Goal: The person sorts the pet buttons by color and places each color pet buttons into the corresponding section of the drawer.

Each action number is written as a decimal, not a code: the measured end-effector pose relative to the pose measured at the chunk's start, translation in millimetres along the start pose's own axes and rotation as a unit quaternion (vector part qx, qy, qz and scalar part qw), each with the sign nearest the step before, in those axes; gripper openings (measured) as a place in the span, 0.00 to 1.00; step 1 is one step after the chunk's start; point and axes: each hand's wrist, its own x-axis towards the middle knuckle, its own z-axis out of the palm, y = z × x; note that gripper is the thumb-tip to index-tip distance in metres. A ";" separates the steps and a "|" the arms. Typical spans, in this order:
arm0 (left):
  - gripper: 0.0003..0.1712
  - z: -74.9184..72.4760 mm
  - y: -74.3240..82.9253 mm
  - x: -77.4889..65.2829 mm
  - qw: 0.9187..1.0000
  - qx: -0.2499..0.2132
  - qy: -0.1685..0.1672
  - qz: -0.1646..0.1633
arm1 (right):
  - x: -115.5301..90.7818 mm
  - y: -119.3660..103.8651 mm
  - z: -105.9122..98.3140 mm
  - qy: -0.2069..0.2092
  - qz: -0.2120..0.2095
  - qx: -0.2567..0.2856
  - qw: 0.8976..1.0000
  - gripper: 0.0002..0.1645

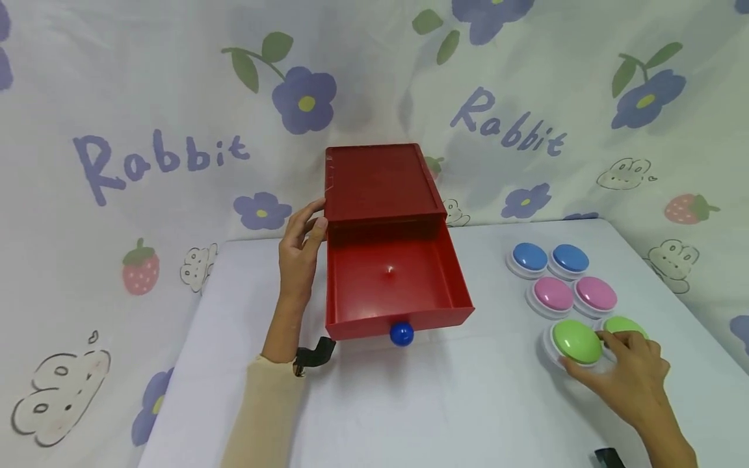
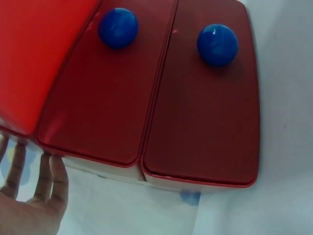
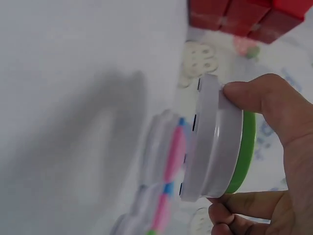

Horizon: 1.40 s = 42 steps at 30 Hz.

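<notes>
My right hand (image 1: 629,377) grips a round white push button (image 3: 210,142) with a green top (image 1: 577,341) by its sides. In the right wrist view, thumb on one side and fingers on the other hold it above the table. A second green button (image 1: 626,327) lies behind that hand, partly hidden. At the table's back stands a red drawer cabinet (image 1: 380,182); its top drawer (image 1: 386,279) is pulled out and bare inside, with a blue knob (image 1: 402,334). Fingers extended, my left hand (image 1: 300,257) touches the cabinet's left side.
Two pink buttons (image 1: 553,294) and two blue buttons (image 1: 530,257) sit in rows beyond the green ones. Below the pulled-out drawer, two closed drawer fronts (image 2: 205,117) carry blue knobs. A patterned cloth (image 1: 175,78) hangs behind the white table (image 1: 468,403).
</notes>
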 end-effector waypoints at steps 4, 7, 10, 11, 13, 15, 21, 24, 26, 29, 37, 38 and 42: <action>0.25 -0.2 -0.2 0.0 1.000 0.004 0.004 0.000 | 0.9 -20.2 -16.2 0.028 -0.033 0.023 0.999 0.53; 0.25 -1.2 -0.7 -0.6 1.000 0.006 0.005 -0.002 | 4.5 -33.3 -28.1 0.038 -0.054 0.042 0.997 0.51; 0.25 -1.9 -1.3 -1.4 1.000 0.007 0.003 -0.004 | 8.9 -44.2 -38.6 0.043 -0.076 0.062 0.994 0.50; 0.25 -2.0 -1.5 -1.7 1.000 0.008 0.003 -0.005 | 10.7 -47.3 -41.6 0.044 -0.083 0.067 0.993 0.50; 0.25 -2.0 -1.8 -2.2 1.000 0.009 0.002 -0.005 | 14.9 -54.0 -48.2 0.048 -0.099 0.078 0.991 0.49; 0.25 -1.7 -2.2 -2.4 1.000 0.007 0.002 -0.005 | 19.3 -61.3 -54.7 0.050 -0.114 0.086 0.988 0.48; 0.25 -0.5 -3.5 -2.4 1.000 0.003 -0.001 -0.005 | 30.2 -85.1 -69.9 0.055 -0.151 0.108 0.981 0.46; 0.24 -0.2 -3.3 -2.4 1.000 0.004 0.000 -0.006 | 34.7 -97.2 -75.4 0.052 -0.157 0.110 0.980 0.46; 0.24 0.0 -2.9 -2.4 1.000 0.005 0.000 -0.006 | 37.9 -105.7 -78.8 0.048 -0.167 0.109 0.979 0.45; 0.24 0.0 -1.9 -2.2 1.000 0.005 0.000 -0.005 | 42.5 -119.6 -82.4 0.045 -0.190 0.122 0.973 0.43; 0.24 -1.0 0.6 -1.7 1.000 0.011 0.001 0.000 | 48.1 -167.3 -86.1 0.023 -0.225 0.154 0.962 0.41; 0.24 -1.2 0.6 -1.4 1.000 0.010 0.001 0.001 | 48.9 -173.1 -86.0 0.024 -0.233 0.154 0.960 0.41; 0.24 -2.0 1.1 -0.8 1.000 0.008 0.001 0.004 | 52.3 -194.8 -84.3 0.029 -0.260 0.159 0.952 0.40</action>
